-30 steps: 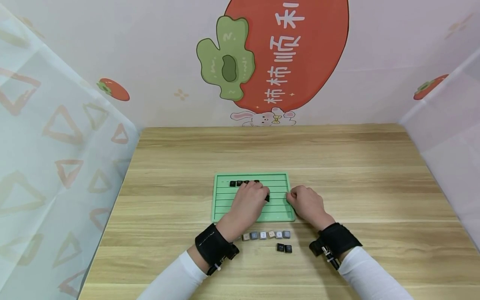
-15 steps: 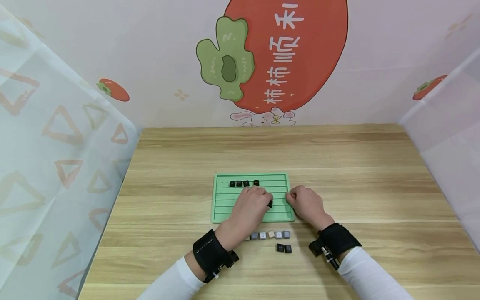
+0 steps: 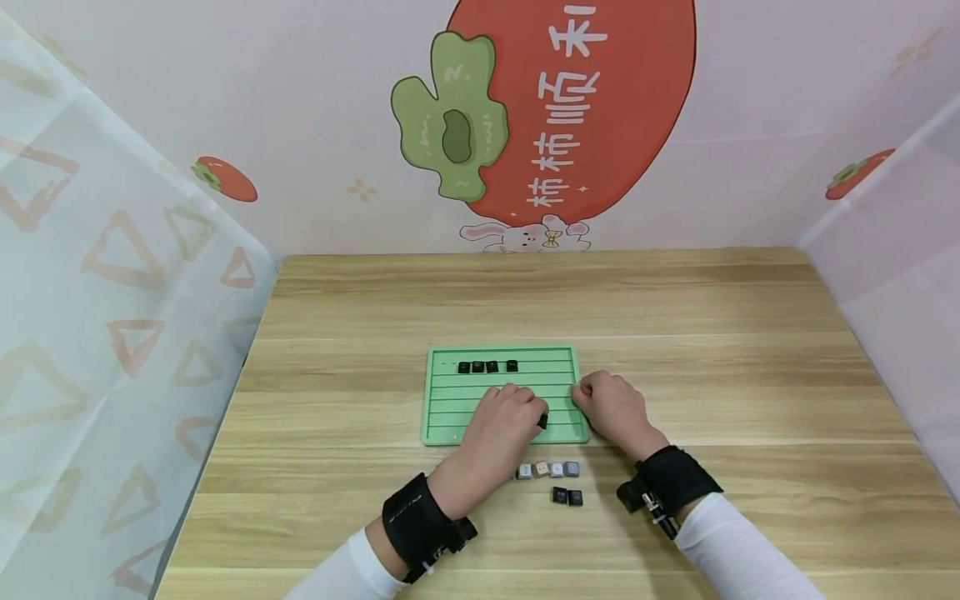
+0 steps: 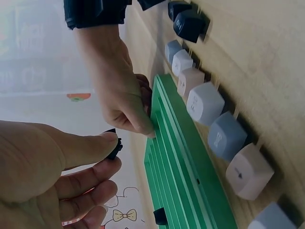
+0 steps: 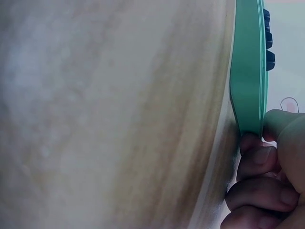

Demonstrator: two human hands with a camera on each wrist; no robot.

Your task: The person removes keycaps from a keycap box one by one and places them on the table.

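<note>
My left hand (image 3: pixel 501 425) is over the front half of a green ridged tray (image 3: pixel 555 379). It pinches a black keycap (image 4: pixel 113 144) between thumb and index finger, with the other fingers loosely curled. In the left wrist view the keycap is held above the tray, its underside prongs showing. My right hand (image 3: pixel 611 407) grips the tray's right edge, thumb on the rim and fingers curled against the side. Several black keycaps (image 3: pixel 477 367) sit in a row along the tray's back groove, with a gap before the rightmost one.
A row of grey, white and beige keycaps (image 3: pixel 542 469) lies on the wooden table (image 3: pixel 675 325) in front of the tray, its left part hidden by my left arm. Two black keycaps (image 3: pixel 567 497) lie nearer. A printed cloth wall (image 3: pixel 322 125) stands behind.
My left hand has drawn back toward the tray's front with the black keycap still pinched, uncovering the back row. My right hand stays at the tray's edge.
</note>
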